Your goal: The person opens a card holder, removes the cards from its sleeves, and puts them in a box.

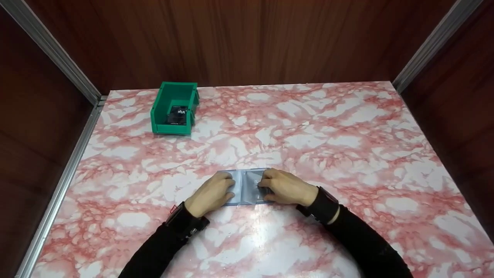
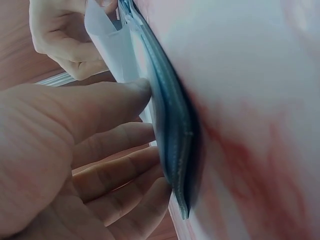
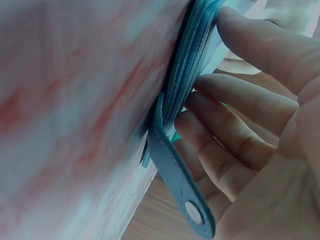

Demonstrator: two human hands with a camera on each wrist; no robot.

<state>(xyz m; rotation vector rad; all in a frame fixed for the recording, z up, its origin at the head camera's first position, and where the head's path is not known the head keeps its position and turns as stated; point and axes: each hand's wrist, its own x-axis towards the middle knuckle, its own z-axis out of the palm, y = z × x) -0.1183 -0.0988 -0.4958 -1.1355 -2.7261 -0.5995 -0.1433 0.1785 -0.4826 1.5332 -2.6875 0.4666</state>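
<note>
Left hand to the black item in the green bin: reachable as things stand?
Probably yes: the black item lies in an open-topped green bin, nothing standing between, though the left hand must first leave the holder.

This looks like a work booth — wood-grain walls [image 1: 247, 42], metal rails [image 1: 54, 50], marbled tabletop [image 1: 328, 143].

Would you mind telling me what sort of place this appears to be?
Probably a booth-like workstation: dark wood-look panels edged with metal rails enclose three sides of a marble-patterned tabletop, where a green open-topped bin stands.
</note>
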